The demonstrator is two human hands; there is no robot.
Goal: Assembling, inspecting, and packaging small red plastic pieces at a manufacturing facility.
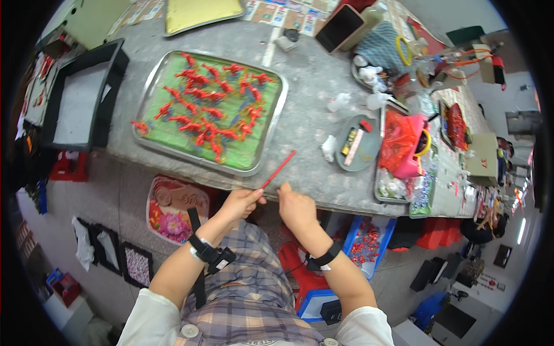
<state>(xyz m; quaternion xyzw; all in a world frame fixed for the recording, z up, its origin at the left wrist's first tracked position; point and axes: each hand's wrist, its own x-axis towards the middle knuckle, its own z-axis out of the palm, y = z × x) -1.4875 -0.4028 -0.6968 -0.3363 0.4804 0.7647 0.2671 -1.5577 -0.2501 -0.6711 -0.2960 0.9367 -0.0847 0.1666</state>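
Note:
My left hand (241,204) pinches the lower end of a thin red stick (279,168), which slants up and right over the table's front edge. My right hand (297,209) is closed beside it, a little apart from the stick; whatever its fingertips hold, if anything, is too small to make out. Beyond my hands lies a metal tray (277,109) with a green lining. Several small red figures (205,95) are spread on that lining.
The grey table (311,86) carries a grey oval dish (352,158) with small items, white crumpled tissue (329,148), a tray with a red plastic bag (398,135), and a phone (340,27). A black bin (117,75) stands left; a patterned basin (173,202) sits below the edge.

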